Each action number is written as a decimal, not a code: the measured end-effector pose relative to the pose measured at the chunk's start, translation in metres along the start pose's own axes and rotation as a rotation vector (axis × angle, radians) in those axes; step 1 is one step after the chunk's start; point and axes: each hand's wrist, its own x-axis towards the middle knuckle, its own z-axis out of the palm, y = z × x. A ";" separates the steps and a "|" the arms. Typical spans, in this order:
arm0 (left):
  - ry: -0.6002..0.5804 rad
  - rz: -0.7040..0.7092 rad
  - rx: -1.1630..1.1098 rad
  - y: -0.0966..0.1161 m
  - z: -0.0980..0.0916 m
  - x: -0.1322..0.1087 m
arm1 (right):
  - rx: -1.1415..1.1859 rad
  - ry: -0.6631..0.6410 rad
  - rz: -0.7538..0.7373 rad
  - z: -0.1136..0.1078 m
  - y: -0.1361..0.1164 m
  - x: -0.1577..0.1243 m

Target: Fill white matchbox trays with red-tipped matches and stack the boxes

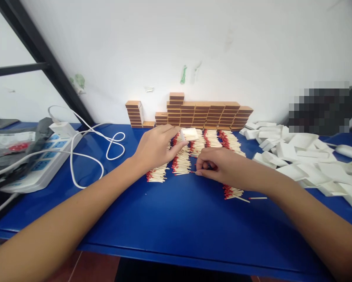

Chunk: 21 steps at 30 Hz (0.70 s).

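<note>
- The shiny blue counter (170, 231) is flat and smooth, with its bare front edge nearest.
- One loose thin wooden match with a red tip (258, 198) lies sideways on it, under the right forearm.
- The right hand (197, 172) has its thumb and finger pinched tight on another thin, pale wooden match (192, 171). Only the red tip pokes out, facing left, so this stick seems to lie sideways too.
- The left hand (183, 138) is a bit farther off, palm down, thumb apart from the fingers. It holds a little white card tray (190, 134) at its left end. I can't tell how full the tray is.
- The tray sits past the pinched match and a tiny bit left of it, its long side running left to right. The right hand is nearer to that match.
- Rows of straight, dry-looking matches (181, 162) lie around both hands, red tips mostly left.
- On the left are a white plastic power strip with blue sockets (46, 166) and a bendy white cord (71, 160).
- On the right is a messy heap of boxy white card trays (305, 152).
- Farthest back, brown and tan card matchboxes (202, 113) stand in neat stacks by the white wall (129, 47).
</note>
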 end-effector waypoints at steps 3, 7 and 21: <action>-0.017 0.001 -0.002 0.000 -0.001 0.000 | 0.021 -0.025 0.035 -0.002 -0.002 -0.001; -0.026 0.008 -0.003 -0.001 -0.001 0.000 | -0.033 0.043 0.067 -0.010 0.006 0.000; -0.057 0.001 -0.021 0.000 0.000 0.000 | -0.097 0.027 0.085 -0.002 0.015 0.003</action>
